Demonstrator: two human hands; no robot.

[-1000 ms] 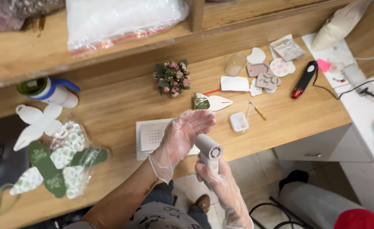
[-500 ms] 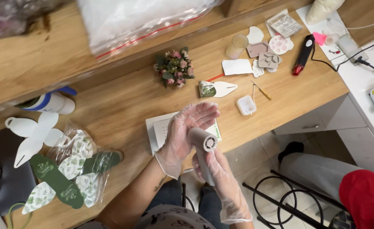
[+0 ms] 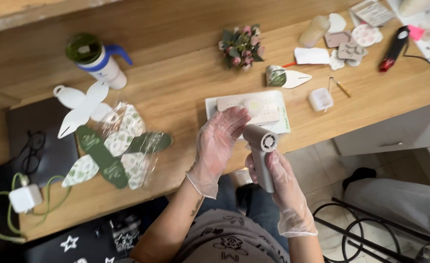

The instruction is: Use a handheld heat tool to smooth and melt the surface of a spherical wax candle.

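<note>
A small grey handheld fan (image 3: 262, 156) stands upright in the right hand (image 3: 284, 187), just past the near edge of the wooden surface (image 3: 185, 87); the gloved fingers (image 3: 279, 168) are wrapped closed around its handle. The left hand (image 3: 218, 146), also gloved, is spread flat with fingers open and holding nothing, its palm facing the fan's round head (close, perhaps touching). Just behind the hands lies a white card sheet (image 3: 254, 109) bearing a pale oblong piece. Leaf-shaped cutouts in a clear bag (image 3: 120, 151) lie to the left and a small flower bunch (image 3: 241, 46) behind. Nothing stands between hands and sheet.
</note>
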